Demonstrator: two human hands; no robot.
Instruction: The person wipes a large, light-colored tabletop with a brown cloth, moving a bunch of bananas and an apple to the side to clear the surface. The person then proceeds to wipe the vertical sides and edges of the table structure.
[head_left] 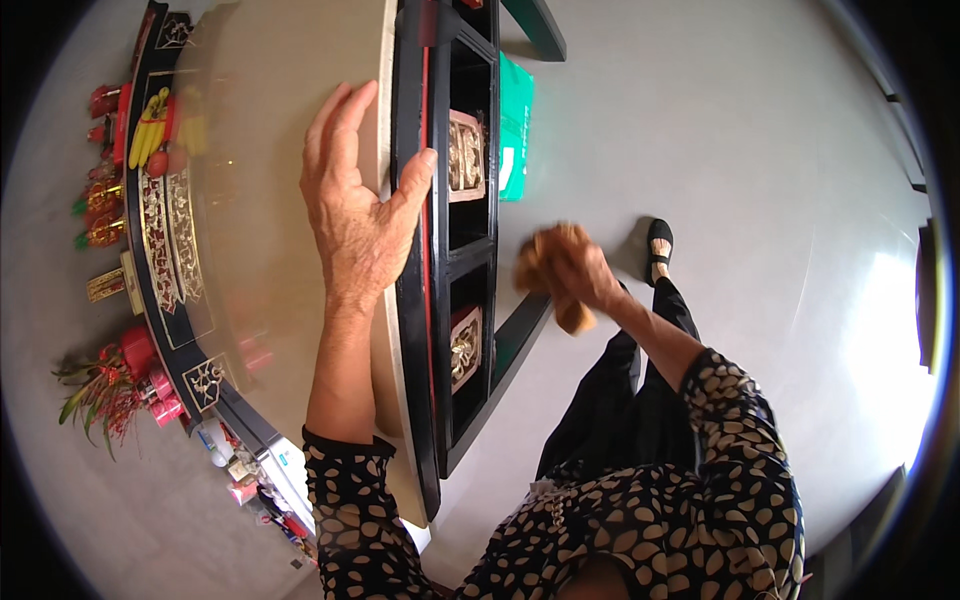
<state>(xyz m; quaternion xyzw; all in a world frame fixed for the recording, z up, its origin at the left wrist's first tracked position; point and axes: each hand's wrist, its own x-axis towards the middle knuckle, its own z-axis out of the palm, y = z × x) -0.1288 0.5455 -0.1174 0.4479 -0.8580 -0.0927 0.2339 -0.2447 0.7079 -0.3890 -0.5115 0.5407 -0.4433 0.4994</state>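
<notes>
My left hand (357, 205) rests on the edge of a pale, glossy tabletop (290, 60), fingers spread over the top and thumb over the dark side; it holds nothing. The table's black frame (468, 260) has a red stripe and openings with carved gilt panels (466, 155). To the right of this frame, my right hand (583, 268) is closed around a bunched brown cloth (574, 315), near a dark table leg (520, 340). Hand and cloth are blurred by motion, and the cloth appears apart from the frame.
Behind the frame, a green box (515, 125) stands on the grey floor (700, 130). Beyond the tabletop's far side, a black carved ledge (165, 240) bears bananas (149, 130), red ornaments and a potted plant (100, 385). My shod foot (659, 245) is on the floor.
</notes>
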